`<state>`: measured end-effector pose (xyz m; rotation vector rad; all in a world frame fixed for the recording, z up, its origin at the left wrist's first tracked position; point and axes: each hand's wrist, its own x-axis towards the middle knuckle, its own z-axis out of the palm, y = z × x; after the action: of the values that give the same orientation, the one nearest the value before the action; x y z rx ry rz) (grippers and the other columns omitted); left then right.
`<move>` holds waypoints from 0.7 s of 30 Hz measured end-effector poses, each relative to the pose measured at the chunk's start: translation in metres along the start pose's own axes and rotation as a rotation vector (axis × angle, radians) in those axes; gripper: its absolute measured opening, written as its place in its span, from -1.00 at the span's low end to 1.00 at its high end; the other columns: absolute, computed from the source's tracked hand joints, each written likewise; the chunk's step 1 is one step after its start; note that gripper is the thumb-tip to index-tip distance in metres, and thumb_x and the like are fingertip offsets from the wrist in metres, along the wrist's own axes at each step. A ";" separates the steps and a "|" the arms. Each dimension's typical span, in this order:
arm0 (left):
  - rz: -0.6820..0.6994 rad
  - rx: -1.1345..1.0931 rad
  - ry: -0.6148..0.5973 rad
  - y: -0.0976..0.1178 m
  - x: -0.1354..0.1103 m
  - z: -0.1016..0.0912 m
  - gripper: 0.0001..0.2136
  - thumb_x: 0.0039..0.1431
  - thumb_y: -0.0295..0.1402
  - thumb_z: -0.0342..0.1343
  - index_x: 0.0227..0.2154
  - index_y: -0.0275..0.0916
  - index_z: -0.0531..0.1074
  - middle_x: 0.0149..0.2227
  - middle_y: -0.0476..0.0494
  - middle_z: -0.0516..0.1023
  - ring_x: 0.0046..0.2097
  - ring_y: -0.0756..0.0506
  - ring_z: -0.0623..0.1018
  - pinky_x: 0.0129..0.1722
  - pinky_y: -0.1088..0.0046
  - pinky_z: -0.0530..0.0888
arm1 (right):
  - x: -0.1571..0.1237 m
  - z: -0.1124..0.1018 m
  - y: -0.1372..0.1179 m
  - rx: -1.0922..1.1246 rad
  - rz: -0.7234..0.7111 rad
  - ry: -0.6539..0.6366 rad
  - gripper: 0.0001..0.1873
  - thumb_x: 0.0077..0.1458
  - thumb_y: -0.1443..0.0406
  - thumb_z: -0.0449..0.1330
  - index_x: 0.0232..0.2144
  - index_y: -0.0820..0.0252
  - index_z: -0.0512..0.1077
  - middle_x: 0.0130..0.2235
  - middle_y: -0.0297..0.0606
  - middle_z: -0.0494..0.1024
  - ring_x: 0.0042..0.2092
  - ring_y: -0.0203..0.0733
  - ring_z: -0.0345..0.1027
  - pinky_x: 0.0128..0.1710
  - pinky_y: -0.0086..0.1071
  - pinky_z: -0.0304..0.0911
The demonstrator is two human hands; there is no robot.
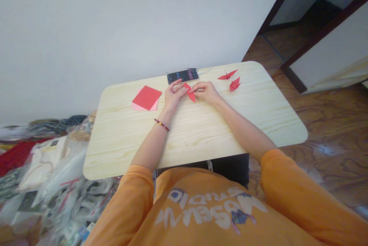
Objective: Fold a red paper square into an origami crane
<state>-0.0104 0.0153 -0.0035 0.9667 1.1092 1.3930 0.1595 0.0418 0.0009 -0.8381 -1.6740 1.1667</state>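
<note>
Being pinched by the left hand and right hand, folded paper is presumably being steadied. Working space is seemingly being left between flat sheets and folded pieces.

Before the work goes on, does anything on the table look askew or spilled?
Slightly: the red sheet lies askew over pink paper, whose edges stick out. No spill shows on the table.

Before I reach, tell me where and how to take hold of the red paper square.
Pinch the red paper square by its right corner, probably coming from the right, where the left hand is: the square lies flat, that corner jutting past the pink paper.
</note>
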 end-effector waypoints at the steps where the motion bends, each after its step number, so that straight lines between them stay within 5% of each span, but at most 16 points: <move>1: -0.037 -0.027 -0.014 0.001 0.000 0.000 -0.35 -0.31 -0.31 0.44 -0.04 -0.22 0.42 -0.20 -0.19 0.62 -0.12 -0.17 0.60 -0.02 0.23 0.48 | 0.000 0.000 0.000 0.005 -0.005 -0.004 -0.89 -0.22 0.32 0.33 -0.50 0.18 0.61 -0.38 -0.24 0.59 -0.32 -0.21 0.43 -0.34 -0.40 0.31; 7: -0.096 -0.083 -0.042 0.005 -0.003 -0.001 -0.35 -0.30 -0.36 0.44 -0.03 -0.27 0.42 -0.36 -0.13 0.64 -0.28 -0.11 0.63 -0.04 0.25 0.50 | -0.001 0.002 -0.005 0.032 0.034 -0.014 -0.86 -0.23 0.27 0.37 -0.51 0.20 0.59 -0.41 -0.24 0.57 -0.37 -0.25 0.40 -0.39 -0.41 0.32; 21: -0.011 -0.045 -0.060 0.000 0.000 -0.002 -0.38 -0.31 -0.28 0.44 -0.07 -0.24 0.47 -0.34 -0.14 0.64 -0.23 -0.15 0.64 -0.08 0.27 0.52 | -0.002 0.011 -0.012 0.308 0.225 0.099 -0.59 -0.46 0.29 0.47 -0.51 0.20 0.37 -0.49 -0.38 0.53 -0.46 -0.31 0.40 -0.57 -0.49 0.30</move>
<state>-0.0119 0.0153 -0.0042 0.9628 1.0329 1.3659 0.1492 0.0324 0.0099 -0.8861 -1.3006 1.4683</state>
